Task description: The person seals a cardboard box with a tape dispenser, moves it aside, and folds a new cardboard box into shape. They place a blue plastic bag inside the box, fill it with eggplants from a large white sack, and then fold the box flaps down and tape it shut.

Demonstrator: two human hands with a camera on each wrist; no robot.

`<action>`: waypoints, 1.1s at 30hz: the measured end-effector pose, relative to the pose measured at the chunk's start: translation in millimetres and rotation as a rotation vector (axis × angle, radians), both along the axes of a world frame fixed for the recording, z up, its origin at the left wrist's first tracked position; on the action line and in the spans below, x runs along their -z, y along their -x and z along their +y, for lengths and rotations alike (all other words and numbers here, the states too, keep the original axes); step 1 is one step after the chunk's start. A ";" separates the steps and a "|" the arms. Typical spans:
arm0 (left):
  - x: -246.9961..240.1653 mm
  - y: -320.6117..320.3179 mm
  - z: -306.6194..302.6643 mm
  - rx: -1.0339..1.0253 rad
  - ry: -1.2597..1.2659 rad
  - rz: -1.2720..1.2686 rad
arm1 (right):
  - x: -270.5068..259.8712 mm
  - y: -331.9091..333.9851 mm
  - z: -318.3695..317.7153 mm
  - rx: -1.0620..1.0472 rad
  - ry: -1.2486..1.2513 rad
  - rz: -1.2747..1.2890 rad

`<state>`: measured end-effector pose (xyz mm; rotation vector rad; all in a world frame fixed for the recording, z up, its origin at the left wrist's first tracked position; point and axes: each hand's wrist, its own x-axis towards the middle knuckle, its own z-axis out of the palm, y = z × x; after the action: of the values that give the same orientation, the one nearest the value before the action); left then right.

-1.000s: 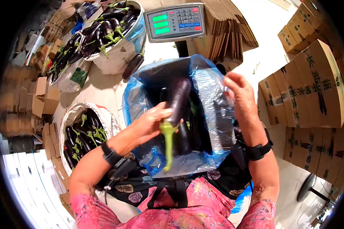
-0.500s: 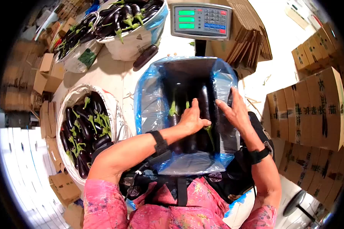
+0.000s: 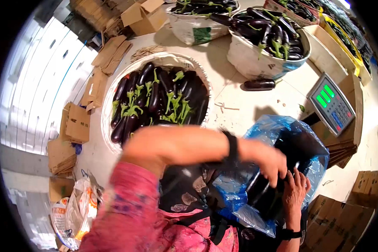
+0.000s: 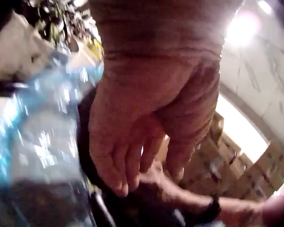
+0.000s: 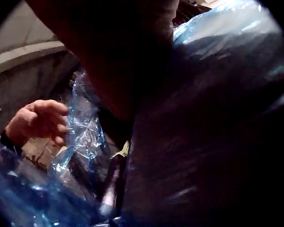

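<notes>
A box lined with blue plastic (image 3: 319,161) stands at the lower right of the head view, with dark eggplants (image 3: 260,191) inside. My left hand (image 3: 266,161), blurred, hangs above it, fingers loosely bent downward and holding nothing; in the left wrist view this hand (image 4: 142,123) shows an empty palm. Low over the box's right part is my right hand (image 3: 296,191), fingers spread against the contents or liner; whether it touches an eggplant is unclear. The right wrist view shows an eggplant (image 5: 112,187) with a green cap beside the liner (image 5: 87,127), and the left hand (image 5: 38,123) beyond.
A large white basket (image 3: 109,98) full of eggplants is left of the box. More full baskets (image 3: 250,56) stand behind, with a single eggplant (image 3: 259,85) on the floor. The scale display (image 3: 332,104) is at right, cartons (image 3: 338,222) at lower right.
The head view has swung left, so the basket and box appear further right. My left hand has risen out of the box; my right hand has moved from the side liner in over the contents.
</notes>
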<state>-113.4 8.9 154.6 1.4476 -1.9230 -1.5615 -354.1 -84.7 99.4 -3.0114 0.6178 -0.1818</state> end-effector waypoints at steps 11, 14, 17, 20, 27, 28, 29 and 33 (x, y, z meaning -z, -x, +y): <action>63.8 -305.6 293.6 -1.822 -0.027 -0.235 | 11.0 -3.1 2.3 0.057 0.021 0.021; 123.2 -289.5 293.9 -1.934 -0.180 -0.306 | 7.7 -7.1 4.3 0.048 0.040 0.022; 153.1 -296.5 275.3 -2.041 -0.199 -0.208 | 4.6 -8.4 6.4 0.057 0.058 0.057; 173.2 -315.8 274.5 -2.120 -0.237 -0.101 | 5.7 -8.6 6.0 0.067 0.040 0.061; 161.3 -291.9 291.2 -2.164 0.118 0.848 | -5.6 -16.0 11.2 0.096 -0.003 0.073; 150.7 -277.4 297.7 -2.022 0.183 0.992 | -6.3 -15.9 11.2 0.093 -0.012 0.062; 128.4 -256.0 298.4 -1.934 0.195 1.004 | -7.0 -15.1 11.3 0.090 -0.021 0.050; 56.0 -194.5 291.9 -1.602 0.270 1.017 | -7.7 -11.7 9.5 0.070 -0.037 0.022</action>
<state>81.1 300.8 98.6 1.0576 -0.0927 -0.7693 -342.3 -75.2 107.1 -2.9618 0.7214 -0.1399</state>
